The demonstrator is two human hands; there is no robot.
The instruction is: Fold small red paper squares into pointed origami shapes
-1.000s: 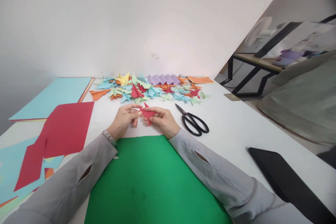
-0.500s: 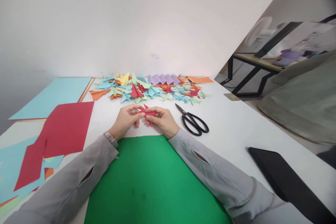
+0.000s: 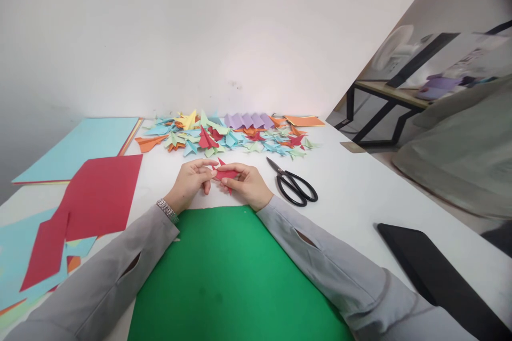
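Two bare hands (image 3: pixel 189 182) (image 3: pixel 250 185) pinched closed, kinda hiding the small folded red paper (image 3: pixel 226 174) they're gripping, pointy tips sticking out

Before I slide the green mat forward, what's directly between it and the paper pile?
In the head view: left hand and right hand, holding red paper, plus white table.

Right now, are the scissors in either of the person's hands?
No, the scissors lie on the table to the right of the right hand.
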